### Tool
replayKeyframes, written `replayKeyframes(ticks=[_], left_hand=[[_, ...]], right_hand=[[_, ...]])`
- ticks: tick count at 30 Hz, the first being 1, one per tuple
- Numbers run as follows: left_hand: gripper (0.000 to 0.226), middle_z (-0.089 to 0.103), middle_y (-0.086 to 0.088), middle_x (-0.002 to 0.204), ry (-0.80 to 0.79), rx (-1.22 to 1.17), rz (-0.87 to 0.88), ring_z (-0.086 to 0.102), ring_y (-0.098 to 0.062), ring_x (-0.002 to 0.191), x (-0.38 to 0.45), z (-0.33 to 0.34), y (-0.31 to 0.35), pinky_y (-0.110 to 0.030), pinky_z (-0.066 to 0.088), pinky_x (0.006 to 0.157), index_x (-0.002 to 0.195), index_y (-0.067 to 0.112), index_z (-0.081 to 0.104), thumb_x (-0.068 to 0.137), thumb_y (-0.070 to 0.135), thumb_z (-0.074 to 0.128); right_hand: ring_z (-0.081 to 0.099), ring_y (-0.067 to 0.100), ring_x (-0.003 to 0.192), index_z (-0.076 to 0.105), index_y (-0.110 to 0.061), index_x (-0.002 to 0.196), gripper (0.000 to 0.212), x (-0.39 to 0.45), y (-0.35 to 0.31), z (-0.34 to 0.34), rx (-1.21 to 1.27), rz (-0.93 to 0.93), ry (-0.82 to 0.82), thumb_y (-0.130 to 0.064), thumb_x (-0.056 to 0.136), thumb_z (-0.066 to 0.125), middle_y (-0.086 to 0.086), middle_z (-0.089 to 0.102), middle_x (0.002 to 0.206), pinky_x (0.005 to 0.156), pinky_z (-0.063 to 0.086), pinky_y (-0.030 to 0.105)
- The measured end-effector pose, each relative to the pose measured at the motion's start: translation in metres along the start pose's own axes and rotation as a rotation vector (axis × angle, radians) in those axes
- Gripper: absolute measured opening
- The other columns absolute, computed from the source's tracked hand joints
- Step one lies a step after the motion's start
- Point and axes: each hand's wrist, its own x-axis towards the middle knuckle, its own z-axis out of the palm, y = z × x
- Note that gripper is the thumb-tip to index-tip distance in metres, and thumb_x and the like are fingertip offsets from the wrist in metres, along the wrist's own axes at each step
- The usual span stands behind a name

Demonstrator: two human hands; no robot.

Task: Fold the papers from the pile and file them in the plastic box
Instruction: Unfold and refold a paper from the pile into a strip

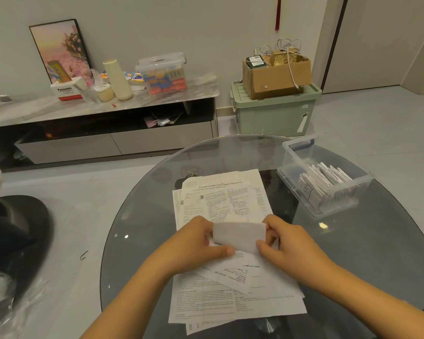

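A pile of printed papers [225,199] lies spread over the middle of the round glass table [142,216]. Just above the pile I hold a small folded white paper [239,234]. My left hand [198,243] pinches its left end with the thumb on its lower edge. My right hand [288,243] grips its right end. A clear plastic box [289,152] stands at the table's far right, with several folded papers [324,182] filed upright inside.
A low TV cabinet [113,140] with assorted clutter runs along the back wall. A green storage bin [274,113] carrying a cardboard box [277,74] stands behind the table. A dark chair [15,228] sits at the left on the tiled floor.
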Motion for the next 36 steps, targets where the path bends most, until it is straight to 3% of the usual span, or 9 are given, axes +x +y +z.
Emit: replayKeyframes(ticks=[5, 8, 11, 16, 19, 24, 28, 32, 36], left_hand=[[0.025, 0.055, 0.011, 0.077, 0.177, -0.016, -0.062, 0.048, -0.004, 0.066, 0.016, 0.014, -0.002, -0.018, 0.038, 0.060, 0.079, 0.023, 0.055, 0.077, 0.040, 0.073], [0.032, 0.055, 0.007, 0.079, 0.217, 0.023, -0.109, 0.050, -0.009, 0.069, 0.024, 0.020, -0.004, -0.026, 0.043, 0.065, 0.081, 0.021, 0.052, 0.073, 0.041, 0.076], [0.038, 0.056, 0.009, 0.087, 0.226, 0.022, -0.134, 0.053, -0.008, 0.073, 0.027, 0.022, -0.004, -0.026, 0.045, 0.068, 0.091, 0.026, 0.049, 0.072, 0.040, 0.078], [0.043, 0.051, 0.010, 0.086, 0.208, -0.007, -0.147, 0.047, -0.005, 0.069, 0.030, 0.019, -0.007, -0.020, 0.038, 0.060, 0.098, 0.027, 0.044, 0.073, 0.031, 0.079], [0.037, 0.050, 0.009, 0.088, 0.223, -0.028, -0.134, 0.046, -0.005, 0.070, 0.030, 0.016, -0.009, -0.017, 0.036, 0.059, 0.094, 0.026, 0.046, 0.075, 0.023, 0.078], [0.013, 0.045, 0.014, 0.091, 0.242, 0.168, 0.107, 0.045, -0.002, 0.082, 0.023, 0.021, -0.006, -0.010, 0.035, 0.072, 0.087, 0.026, 0.059, 0.088, 0.013, 0.059], [0.021, 0.045, 0.018, 0.100, 0.154, 0.211, 0.209, 0.042, -0.003, 0.102, 0.017, 0.026, -0.003, -0.017, 0.036, 0.090, 0.105, 0.029, 0.061, 0.086, 0.037, 0.062], [0.048, 0.041, 0.019, 0.112, 0.067, 0.308, 0.202, 0.037, -0.004, 0.108, 0.013, 0.026, 0.000, -0.023, 0.036, 0.095, 0.113, 0.038, 0.051, 0.074, 0.063, 0.063], [0.060, 0.038, 0.020, 0.118, 0.053, 0.361, 0.212, 0.034, -0.003, 0.110, 0.010, 0.026, 0.001, -0.025, 0.036, 0.098, 0.116, 0.039, 0.046, 0.068, 0.072, 0.061]], right_hand=[[0.051, 0.007, 0.084, 0.041, -0.031, 0.097, 0.030, 0.002, -0.001, 0.004, -0.043, 0.061, 0.044, -0.034, 0.081, 0.066, -0.010, 0.055, 0.084, 0.075, 0.049, 0.029], [0.046, 0.007, 0.094, 0.034, -0.038, 0.121, 0.056, 0.004, 0.001, 0.005, -0.087, 0.092, 0.039, -0.040, 0.078, 0.069, -0.015, 0.051, 0.088, 0.083, 0.047, 0.029], [0.036, 0.009, 0.110, 0.025, -0.044, 0.137, 0.074, 0.007, 0.003, 0.000, -0.147, 0.044, 0.028, -0.042, 0.078, 0.069, -0.017, 0.041, 0.108, 0.095, 0.037, 0.027], [0.027, 0.005, 0.113, 0.042, -0.044, 0.130, 0.052, 0.010, 0.006, -0.008, -0.224, -0.009, -0.081, -0.042, 0.083, 0.064, -0.022, 0.036, 0.118, 0.100, 0.022, 0.023], [0.027, 0.004, 0.111, 0.047, -0.043, 0.126, 0.047, 0.010, 0.008, -0.010, -0.202, -0.013, -0.098, -0.040, 0.083, 0.065, -0.022, 0.037, 0.115, 0.099, 0.023, 0.021], [0.035, 0.002, 0.102, 0.056, -0.038, 0.117, 0.038, 0.007, 0.007, -0.017, -0.188, -0.016, -0.144, -0.034, 0.082, 0.068, -0.015, 0.048, 0.107, 0.086, 0.032, 0.015], [0.042, 0.000, 0.095, 0.059, -0.039, 0.111, 0.033, 0.005, 0.004, -0.018, -0.188, -0.042, -0.197, -0.033, 0.080, 0.069, -0.017, 0.052, 0.097, 0.079, 0.037, 0.011], [0.044, 0.001, 0.097, 0.061, -0.036, 0.113, 0.032, 0.005, 0.003, -0.021, -0.274, -0.116, -0.223, -0.041, 0.082, 0.065, -0.016, 0.055, 0.100, 0.086, 0.042, 0.017], [0.043, 0.002, 0.101, 0.066, -0.035, 0.106, 0.025, 0.004, 0.004, -0.024, -0.343, -0.228, -0.234, -0.047, 0.086, 0.056, -0.015, 0.055, 0.104, 0.088, 0.041, 0.021]])
